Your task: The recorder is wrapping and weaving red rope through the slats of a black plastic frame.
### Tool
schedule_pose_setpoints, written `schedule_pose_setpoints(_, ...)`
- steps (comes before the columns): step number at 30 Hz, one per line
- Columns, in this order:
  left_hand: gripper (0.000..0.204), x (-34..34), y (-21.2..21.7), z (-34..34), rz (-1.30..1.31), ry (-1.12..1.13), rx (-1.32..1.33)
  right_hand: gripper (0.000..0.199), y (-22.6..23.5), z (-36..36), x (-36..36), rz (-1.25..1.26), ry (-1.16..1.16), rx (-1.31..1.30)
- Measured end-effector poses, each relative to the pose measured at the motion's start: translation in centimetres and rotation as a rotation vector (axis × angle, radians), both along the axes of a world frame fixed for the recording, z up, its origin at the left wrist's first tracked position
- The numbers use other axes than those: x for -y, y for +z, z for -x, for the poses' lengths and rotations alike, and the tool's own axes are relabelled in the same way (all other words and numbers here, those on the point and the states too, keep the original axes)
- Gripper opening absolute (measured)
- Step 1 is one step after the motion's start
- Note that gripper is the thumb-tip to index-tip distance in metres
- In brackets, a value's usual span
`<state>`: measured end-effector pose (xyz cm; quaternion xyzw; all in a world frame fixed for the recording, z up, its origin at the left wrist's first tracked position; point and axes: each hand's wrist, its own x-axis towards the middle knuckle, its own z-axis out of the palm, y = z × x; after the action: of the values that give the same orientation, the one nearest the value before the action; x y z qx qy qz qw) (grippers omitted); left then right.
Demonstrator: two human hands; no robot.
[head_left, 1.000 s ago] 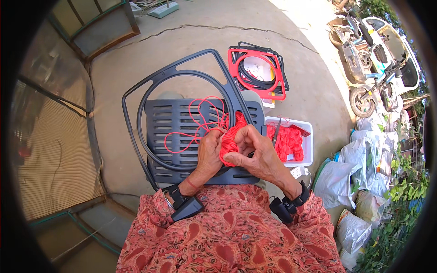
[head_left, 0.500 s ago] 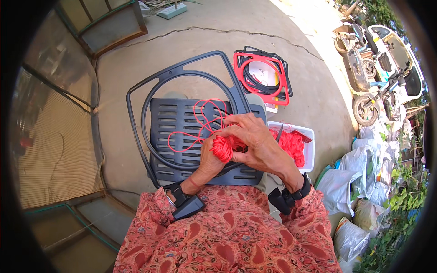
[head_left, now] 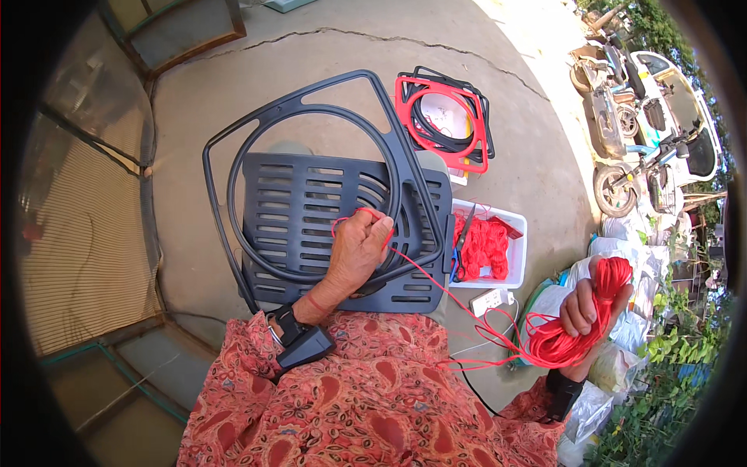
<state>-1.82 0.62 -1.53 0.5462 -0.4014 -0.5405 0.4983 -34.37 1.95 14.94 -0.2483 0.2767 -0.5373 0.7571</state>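
**A:** I see the left hand (head_left: pixel 359 251) closed, pinching one end of the red cord (head_left: pixel 436 282) against the black slatted panel (head_left: pixel 311 210), right at the inner edge of the black hoop frame (head_left: pixel 299 105) lying on it.

**B:** And the other hand?

**A:** The right hand (head_left: pixel 590 300) is off to the side, clear of the panel, fist wrapped around a red cord bundle (head_left: pixel 580 331). The cord runs taut between them, its long axis slanting from upper left down to lower right.

**B:** Room to move?

**A:** Bare concrete beyond the frame. To the right it's crowded: a white tub (head_left: pixel 510 261) of red cord just beside the panel's edge, plastic bags (head_left: pixel 622 233) near the right hand.
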Motion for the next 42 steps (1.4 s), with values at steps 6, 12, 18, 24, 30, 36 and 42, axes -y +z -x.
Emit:
schedule_pose_setpoints(6,0.022,0.4,1.4,-0.1,-0.066,0.028,-0.134,0.054,0.2,8.5,-6.4,-0.067,0.050,-0.475)
schedule_pose_setpoints(12,0.022,0.6,1.1,-0.3,-0.068,-0.004,-0.134,0.037,-2.5,14.0,-7.6,-0.211,-0.437,-1.008)
schedule_pose_setpoints(18,0.023,0.4,1.0,-0.2,-0.040,-0.020,-0.115,0.064,-8.5,-2.6,-3.0,-0.099,0.006,-0.392)
schedule_pose_setpoints(24,0.023,-0.1,0.8,-0.2,-0.005,-0.002,-0.151,0.045,-9.3,-12.5,-1.4,-0.124,0.440,-0.932)
schedule_pose_setpoints(30,0.023,-0.2,1.0,-0.5,0.007,-0.011,-0.154,0.041,-10.6,-11.7,-2.8,-0.114,0.263,-1.058)
schedule_pose_setpoints(36,0.021,-0.4,1.3,-0.5,-0.002,-0.025,-0.178,0.037,-11.6,-12.2,-3.2,-0.079,0.155,-1.102)
schedule_pose_setpoints(42,0.022,-0.8,1.6,-0.5,0.018,-0.049,-0.162,0.026,-13.0,-11.1,-3.0,-0.047,0.121,-0.923)
